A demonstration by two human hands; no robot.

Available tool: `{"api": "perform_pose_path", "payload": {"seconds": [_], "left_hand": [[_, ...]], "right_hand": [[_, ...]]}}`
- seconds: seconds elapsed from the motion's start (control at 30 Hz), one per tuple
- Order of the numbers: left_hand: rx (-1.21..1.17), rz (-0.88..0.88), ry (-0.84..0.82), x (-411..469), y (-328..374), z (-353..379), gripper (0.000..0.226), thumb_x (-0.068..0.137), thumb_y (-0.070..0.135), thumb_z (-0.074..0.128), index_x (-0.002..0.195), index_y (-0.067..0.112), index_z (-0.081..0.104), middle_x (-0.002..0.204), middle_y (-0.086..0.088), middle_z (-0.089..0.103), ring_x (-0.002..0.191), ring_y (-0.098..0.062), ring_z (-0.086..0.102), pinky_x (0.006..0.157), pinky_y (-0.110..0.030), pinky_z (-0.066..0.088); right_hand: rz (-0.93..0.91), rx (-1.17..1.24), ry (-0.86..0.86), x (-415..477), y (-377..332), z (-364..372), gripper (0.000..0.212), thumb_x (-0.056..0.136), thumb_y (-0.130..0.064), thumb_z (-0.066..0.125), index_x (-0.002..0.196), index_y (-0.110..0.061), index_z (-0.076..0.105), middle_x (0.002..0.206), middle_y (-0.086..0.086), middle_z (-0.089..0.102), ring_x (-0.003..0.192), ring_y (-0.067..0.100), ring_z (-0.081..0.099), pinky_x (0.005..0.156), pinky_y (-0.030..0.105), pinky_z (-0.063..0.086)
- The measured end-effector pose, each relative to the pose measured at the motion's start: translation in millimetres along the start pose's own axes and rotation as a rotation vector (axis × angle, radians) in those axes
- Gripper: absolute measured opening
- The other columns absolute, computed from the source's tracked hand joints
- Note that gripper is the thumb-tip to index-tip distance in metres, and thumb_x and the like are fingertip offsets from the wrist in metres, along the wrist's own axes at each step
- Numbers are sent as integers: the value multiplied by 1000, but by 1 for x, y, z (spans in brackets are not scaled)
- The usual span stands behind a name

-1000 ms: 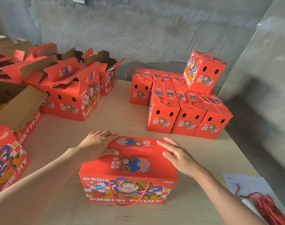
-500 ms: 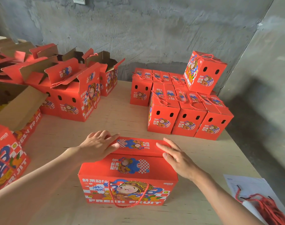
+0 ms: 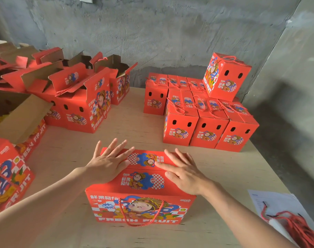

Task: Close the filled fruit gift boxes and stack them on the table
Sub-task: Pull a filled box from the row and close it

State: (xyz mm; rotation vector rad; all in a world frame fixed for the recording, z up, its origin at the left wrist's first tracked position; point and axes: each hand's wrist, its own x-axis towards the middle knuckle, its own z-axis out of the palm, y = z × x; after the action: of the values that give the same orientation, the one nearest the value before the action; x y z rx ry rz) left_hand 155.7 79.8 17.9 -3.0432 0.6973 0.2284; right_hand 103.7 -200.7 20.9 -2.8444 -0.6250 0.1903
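Since the earlier frame both hands have opened flat. The left hand [image 3: 108, 161], which was curled over the flap edge, now lies with its fingers straight and spread on the top of the gift box [image 3: 140, 208]. The right hand [image 3: 185, 173] has slid further onto the same top. Neither hand holds anything; the fingers only press on the closed flaps.

At the far left an open box [image 3: 18, 120] shows a brown inner flap and "FRESH FRUIT" on its side; what is inside I cannot tell. Behind it stand more open boxes [image 3: 77, 104] with the flaps up and the contents hidden.

The gift box stands in the middle of the desk [image 3: 134, 133], near the front edge. Its front reads "FRESH FRUIT" in white under a cartoon figure, with Chinese characters at the upper left and a small "GOOD" mark at the upper right.

To the right the closed boxes [image 3: 206, 131] stand in rows, touching one another. One more box [image 3: 226, 77] sits tilted on the back row, with "FRESH FRUIT" down its side. At the far right lie a white sheet [image 3: 270, 199] and a bundle of red cords [image 3: 299, 228].
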Motion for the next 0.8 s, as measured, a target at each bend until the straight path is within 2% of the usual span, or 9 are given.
{"api": "perform_pose_path", "payload": {"seconds": [0.13,0.23,0.4,0.47,0.53,0.6,0.67,0.73,0.8], "left_hand": [[48,93,82,-30,62,10,57,98,45,3,151,24,-1,156,6,-15,137,-17,-24,112,-50,-14],[-18,151,199,-54,103,21,69,99,44,2,132,14,55,142,-2,46,132,-20,42,108,-43,20],[27,264,208,-35,66,9,62,98,47,7,128,29,58,135,8,54,124,-17,52,97,-54,42],[85,347,106,-18,46,4,64,95,54,-1,140,35,41,147,10,36,138,-25,30,106,-64,20],[40,319,93,4,28,5,71,80,66,-21,144,45,2,155,11,-4,144,-27,-12,106,-56,-23],[-19,99,157,26,21,14,78,71,72,-28,141,41,-18,152,7,-25,141,-25,-25,99,-51,-32],[-242,-185,119,37,33,16,73,88,66,-1,149,26,-13,157,-1,-17,146,-26,-7,111,-53,-13],[-532,-283,239,32,53,22,59,98,42,36,147,13,18,151,-19,21,134,-37,31,108,-55,24],[-683,-278,515,14,66,33,24,90,30,57,101,8,52,95,-22,58,91,-41,53,76,-48,48]], "right_hand": [[89,59,-11,3,6,2,40,97,-53,29,124,-74,9,156,-13,-14,143,19,-23,113,45,-15],[107,-9,56,5,8,2,40,96,-55,30,132,-67,18,157,-6,9,144,19,3,117,44,1],[223,-122,153,-7,-1,2,43,94,-60,29,136,-62,22,140,0,34,128,20,30,105,34,16],[286,-171,185,-21,-9,5,47,92,-63,26,138,-61,16,127,3,41,120,23,37,101,35,22],[338,-157,191,-36,-22,10,53,91,-66,25,141,-57,12,118,7,43,116,25,41,102,35,24],[382,-115,186,-50,-35,17,59,90,-68,25,144,-51,9,120,8,41,114,27,45,100,34,28],[416,-39,191,-63,-47,24,65,89,-68,28,146,-42,13,125,5,39,113,26,49,95,32,35],[463,217,323,-77,-49,32,60,87,-62,44,136,-27,37,119,-4,49,105,17,56,89,30,42],[591,592,471,-87,-36,39,36,88,-49,54,107,-18,57,95,-5,66,84,13,63,81,35,50]]}}
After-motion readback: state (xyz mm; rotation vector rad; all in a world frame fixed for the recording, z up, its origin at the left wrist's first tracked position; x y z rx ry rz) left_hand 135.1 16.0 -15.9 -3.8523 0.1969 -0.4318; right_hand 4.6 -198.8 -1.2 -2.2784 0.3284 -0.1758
